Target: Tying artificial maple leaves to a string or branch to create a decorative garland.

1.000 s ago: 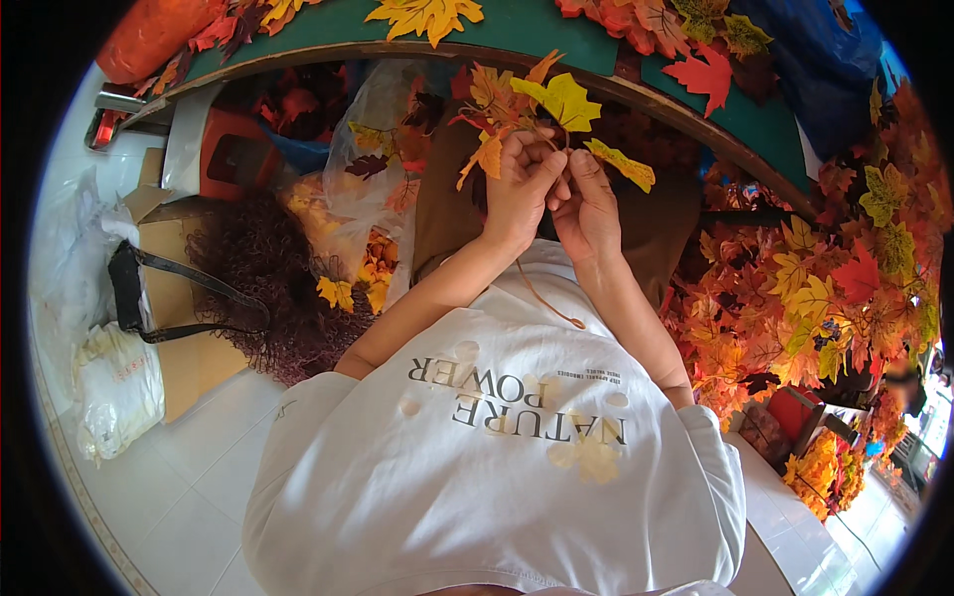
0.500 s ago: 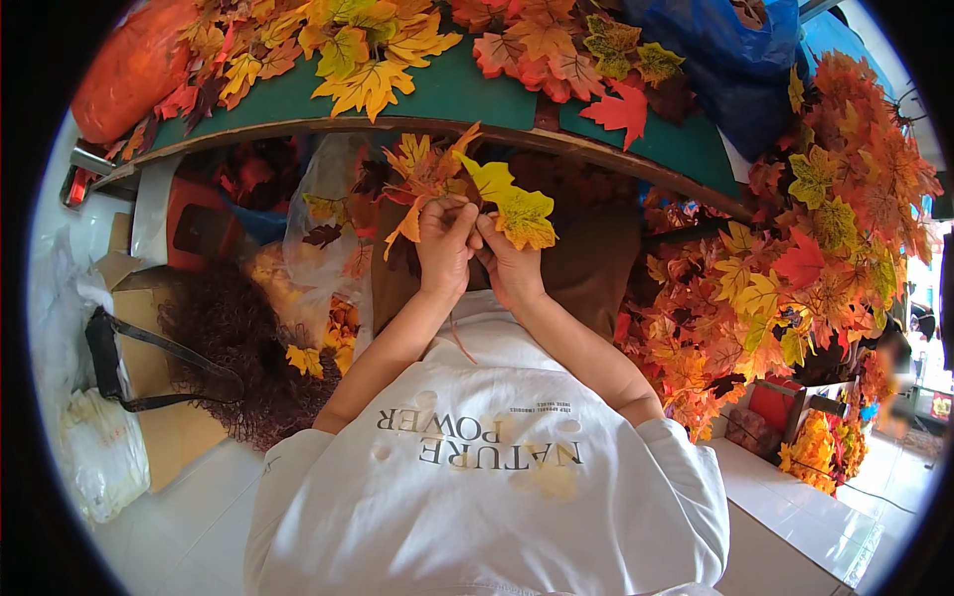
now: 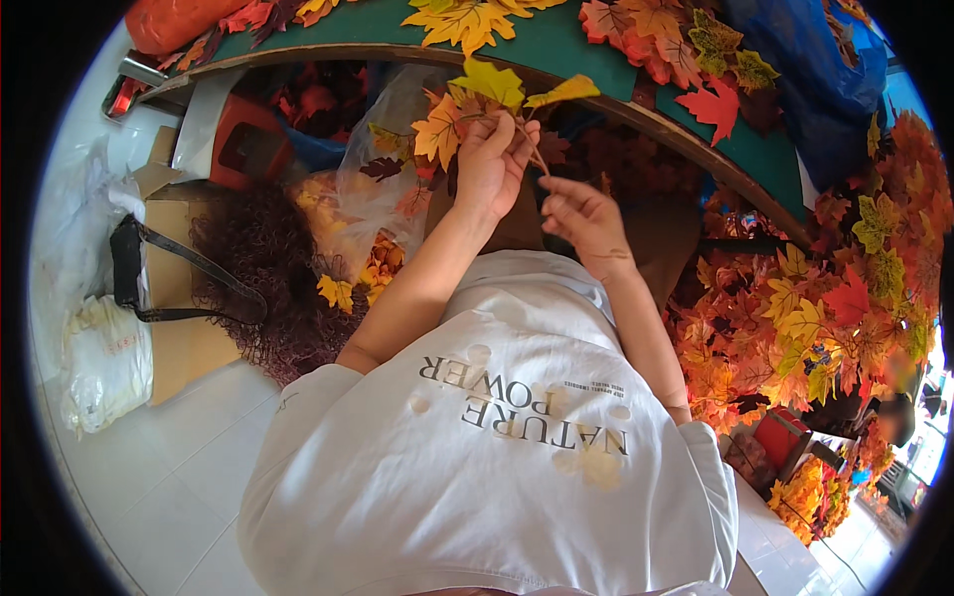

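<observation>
A: Item one, the held piece?

B: Sprig of artificial maple leaves, orange, yellow-green and yellow, on a thin stem. Location: just below the near edge of the green table. The left hand is closed around its stem, leaves fanning up out of the fist.

A: The other hand?

B: Right hand, below and to the right of the sprig, under the table edge. Fingers loosely curled and bunched; I cannot tell whether they pinch the stem's lower end.

A: On the table itself?

B: Loose leaves: a yellow-orange one at the top, a red maple leaf further right, mixed ones between. A blue plastic bag lies at the table's right end.

A: Below the table?

B: Clear plastic bag of leaves left of the sprig. Further left, a dark curly mass, a cardboard box with a black strap, a white plastic bag. Right of the table, a heap of orange and yellow foliage.
</observation>
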`<action>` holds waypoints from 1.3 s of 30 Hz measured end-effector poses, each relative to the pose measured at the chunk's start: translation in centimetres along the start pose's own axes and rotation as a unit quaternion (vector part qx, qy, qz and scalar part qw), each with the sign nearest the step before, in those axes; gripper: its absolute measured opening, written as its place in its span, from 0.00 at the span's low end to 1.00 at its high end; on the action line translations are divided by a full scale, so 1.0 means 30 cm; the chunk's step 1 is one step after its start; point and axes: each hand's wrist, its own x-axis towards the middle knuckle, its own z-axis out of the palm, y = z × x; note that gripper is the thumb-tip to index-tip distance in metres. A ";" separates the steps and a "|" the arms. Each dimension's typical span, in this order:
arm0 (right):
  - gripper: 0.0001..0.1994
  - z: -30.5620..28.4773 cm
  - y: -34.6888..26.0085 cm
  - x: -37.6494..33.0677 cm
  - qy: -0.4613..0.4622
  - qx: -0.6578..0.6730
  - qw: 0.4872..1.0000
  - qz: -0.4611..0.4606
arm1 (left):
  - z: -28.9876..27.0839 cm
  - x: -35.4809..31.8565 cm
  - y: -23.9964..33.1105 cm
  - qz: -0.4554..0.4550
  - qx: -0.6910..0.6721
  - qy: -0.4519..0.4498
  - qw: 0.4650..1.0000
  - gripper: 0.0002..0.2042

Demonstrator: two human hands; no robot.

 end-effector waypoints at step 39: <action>0.10 -0.267 -0.768 0.326 0.293 -0.685 0.541 -0.390 | -0.001 -0.088 -0.089 -0.191 0.190 -0.002 0.963 0.09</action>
